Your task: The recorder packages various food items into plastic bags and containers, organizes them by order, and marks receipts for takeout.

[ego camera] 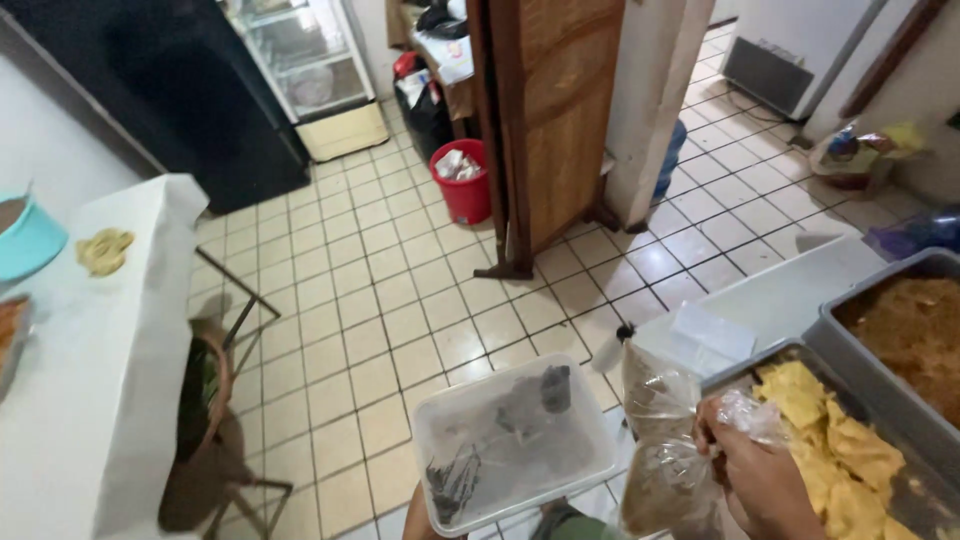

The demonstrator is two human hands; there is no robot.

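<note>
Soft daylight, slight blur, wide-angle distortion

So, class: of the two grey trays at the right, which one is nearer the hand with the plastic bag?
The nearer grey tray, holding yellow pieces. The right hand with the plastic bag is beside it; the tray of brown food lies beyond.

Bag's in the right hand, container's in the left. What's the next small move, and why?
Probably bring the filled plastic bag left and lower it over the clear plastic container. The right hand grips the bag by its top beside the tray of yellow pieces, while the left hand holds the container low and open, its lid nowhere in view.
</note>
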